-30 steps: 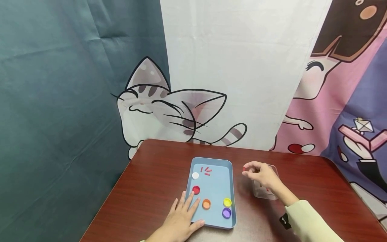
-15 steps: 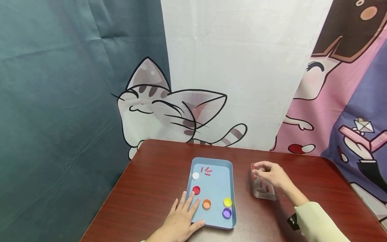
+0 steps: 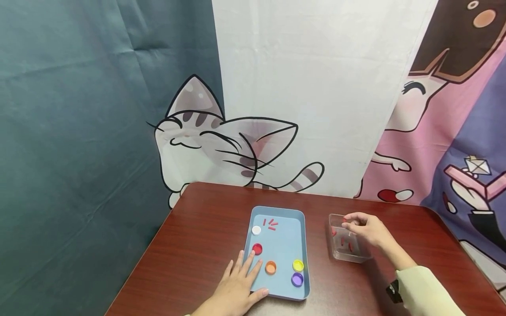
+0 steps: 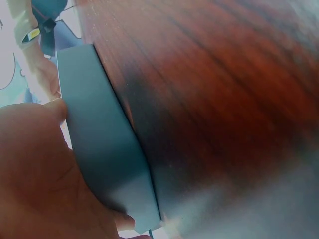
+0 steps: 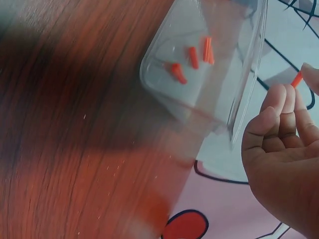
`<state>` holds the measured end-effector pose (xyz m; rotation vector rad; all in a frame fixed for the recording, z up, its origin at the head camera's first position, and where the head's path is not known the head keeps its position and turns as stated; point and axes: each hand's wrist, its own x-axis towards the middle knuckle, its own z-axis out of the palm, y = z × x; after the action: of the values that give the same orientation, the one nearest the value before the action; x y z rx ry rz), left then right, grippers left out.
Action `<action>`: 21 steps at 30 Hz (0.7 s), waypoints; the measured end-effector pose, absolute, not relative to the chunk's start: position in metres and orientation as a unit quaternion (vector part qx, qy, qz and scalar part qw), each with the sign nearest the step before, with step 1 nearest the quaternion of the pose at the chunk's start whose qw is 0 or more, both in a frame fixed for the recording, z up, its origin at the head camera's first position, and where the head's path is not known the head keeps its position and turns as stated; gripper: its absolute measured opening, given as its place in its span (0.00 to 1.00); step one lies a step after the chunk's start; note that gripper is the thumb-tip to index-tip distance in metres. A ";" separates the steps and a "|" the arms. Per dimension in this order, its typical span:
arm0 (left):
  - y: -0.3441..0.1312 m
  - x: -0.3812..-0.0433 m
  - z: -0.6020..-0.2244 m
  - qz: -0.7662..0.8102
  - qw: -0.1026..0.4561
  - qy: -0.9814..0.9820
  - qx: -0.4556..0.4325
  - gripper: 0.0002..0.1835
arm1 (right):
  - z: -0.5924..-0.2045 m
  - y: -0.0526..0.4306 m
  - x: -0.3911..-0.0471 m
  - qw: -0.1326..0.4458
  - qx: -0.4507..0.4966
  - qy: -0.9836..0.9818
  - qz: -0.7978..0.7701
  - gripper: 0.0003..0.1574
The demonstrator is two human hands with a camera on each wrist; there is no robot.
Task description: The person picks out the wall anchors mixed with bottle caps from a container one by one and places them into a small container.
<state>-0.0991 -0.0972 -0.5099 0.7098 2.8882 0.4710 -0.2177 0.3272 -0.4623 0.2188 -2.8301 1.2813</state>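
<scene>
Between thumb and fingertips, my right hand pinches a small red stick above the far right part of a clear plastic box. Several more red sticks lie on the box floor, seen in the right wrist view as a loose group. My left hand rests with spread fingers over the near left edge of a blue tray. In the left wrist view, the thumb and fingers lie along the tray's outer wall.
Inside the tray are a white lid, a red cap, an orange cap, a yellow cap and a purple cap. Several red sticks lie at its far end. A printed curtain hangs behind the brown table.
My right hand has moved right, from the gap beside the tray to over the clear box, carrying the red stick. The left hand and the tray have stayed in place.
</scene>
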 end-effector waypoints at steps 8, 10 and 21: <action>-0.097 -0.099 -0.509 0.156 0.061 0.957 0.237 0.43 | -0.462 0.340 -0.218 0.002 0.065 -0.898 0.436 0.25; -0.097 -0.099 -0.509 0.154 0.056 0.957 0.239 0.43 | -0.464 0.343 -0.218 -0.004 0.064 -0.897 0.437 0.25; -0.098 -0.098 -0.511 0.155 0.047 0.956 0.246 0.43 | -0.468 0.350 -0.227 -0.021 0.051 -0.898 0.437 0.29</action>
<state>-0.0983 -0.0977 -0.5108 0.7492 2.9167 0.4738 -0.2269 0.3505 -0.4683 0.1619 -2.8580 1.3928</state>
